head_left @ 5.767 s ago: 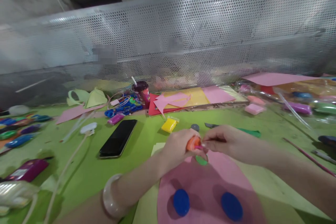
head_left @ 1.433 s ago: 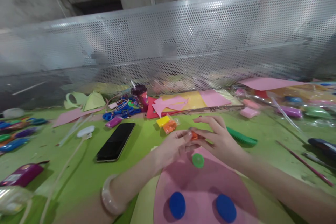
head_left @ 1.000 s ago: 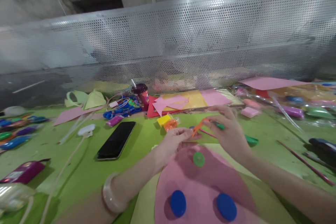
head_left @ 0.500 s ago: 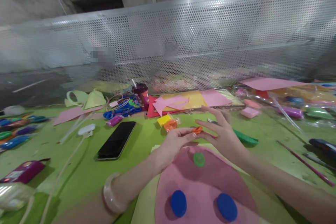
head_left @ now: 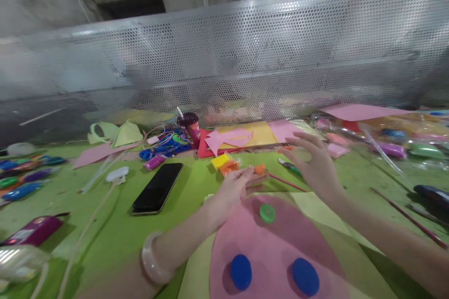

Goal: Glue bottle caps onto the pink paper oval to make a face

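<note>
My left hand [head_left: 240,187] pinches a small lump of orange clay [head_left: 259,168] just beyond the top of a pink paper shape [head_left: 273,243]. Raised to the right, my right hand [head_left: 317,166] curves its thumb and fingers around a small orange clay bit [head_left: 286,148] at the fingertips. A green disc [head_left: 267,213] sits near the top of the pink shape. Two blue discs, one on the left [head_left: 241,272] and one on the right [head_left: 305,276], lie lower down. Pale yellow paper [head_left: 196,271] is under the shape.
A black phone [head_left: 157,188] lies left of my hands. Yellow and orange clay packs [head_left: 224,163], a lidded cup [head_left: 189,128] and coloured paper [head_left: 259,135] stand or lie behind. A pink stick [head_left: 287,182] and a green-handled cutter [head_left: 290,167] lie between my hands. A perforated metal screen [head_left: 245,56] borders the table.
My hands, close together at the orange clay before, are now apart. The right has moved up and away with an orange bit at its fingertips; the left keeps a lump.
</note>
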A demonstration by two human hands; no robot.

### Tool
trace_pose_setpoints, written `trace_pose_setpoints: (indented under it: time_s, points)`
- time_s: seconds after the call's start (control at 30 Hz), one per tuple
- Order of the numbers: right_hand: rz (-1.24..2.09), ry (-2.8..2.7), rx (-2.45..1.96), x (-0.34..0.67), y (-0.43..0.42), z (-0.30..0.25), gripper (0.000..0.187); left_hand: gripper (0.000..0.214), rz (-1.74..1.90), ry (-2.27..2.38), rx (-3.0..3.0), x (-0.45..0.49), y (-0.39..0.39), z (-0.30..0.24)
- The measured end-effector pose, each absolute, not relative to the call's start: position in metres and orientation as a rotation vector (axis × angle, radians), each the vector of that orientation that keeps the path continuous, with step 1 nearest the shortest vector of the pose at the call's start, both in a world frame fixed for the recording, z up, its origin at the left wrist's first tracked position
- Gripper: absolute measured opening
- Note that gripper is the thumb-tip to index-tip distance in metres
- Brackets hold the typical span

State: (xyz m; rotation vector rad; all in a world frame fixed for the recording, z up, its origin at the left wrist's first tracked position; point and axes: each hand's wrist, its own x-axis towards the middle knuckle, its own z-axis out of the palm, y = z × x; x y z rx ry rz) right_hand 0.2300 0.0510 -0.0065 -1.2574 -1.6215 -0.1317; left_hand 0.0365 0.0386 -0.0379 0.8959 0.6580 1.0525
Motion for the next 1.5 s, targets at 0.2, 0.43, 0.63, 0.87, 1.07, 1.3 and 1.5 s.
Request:
trace_pose_setpoints:
  time_s: [0.2, 0.43, 0.63, 0.87, 1.07, 1.3, 1.5]
  points:
    - [-0.027, -1.984, -1.204, 0.212, 0.04, -0.024, 0.021, 0.032, 1.001, 0.613, 1.157, 0.036, 0.034, -0.034]
    - [-0.25, -2.025, -1.154, 0.207, 0.034, -0.025, 0.017, 0.024, 1.017, 0.727, 1.288, 0.033, 0.03, -0.031]
    - [-0.611, -2.099, -1.015, 0.206, 0.026, -0.02, 0.037, 0.017, 1.116, 0.631, 1.02, 0.036, 0.038, -0.038]
    - [-0.589, -2.045, -1.035, 0.197, 0.016, -0.025, 0.031, 0.025, 1.007, 0.531, 1.062, 0.036, 0.037, -0.039]
    - [-0.593, -1.991, -0.992, 0.195, 0.012, -0.022, 0.021, 0.037, 0.939, 0.574, 0.946, 0.038, 0.034, -0.041]
    - [-0.711, -2.051, -0.95, 0.198, 0.016, -0.022, 0.022, 0.037, 0.901, 0.633, 0.988, 0.037, 0.031, -0.039]
    - [-0.525, -2.061, -1.025, 0.198, 0.016, -0.02, 0.021, 0.023, 0.975, 0.495, 0.969, 0.039, 0.035, -0.038]
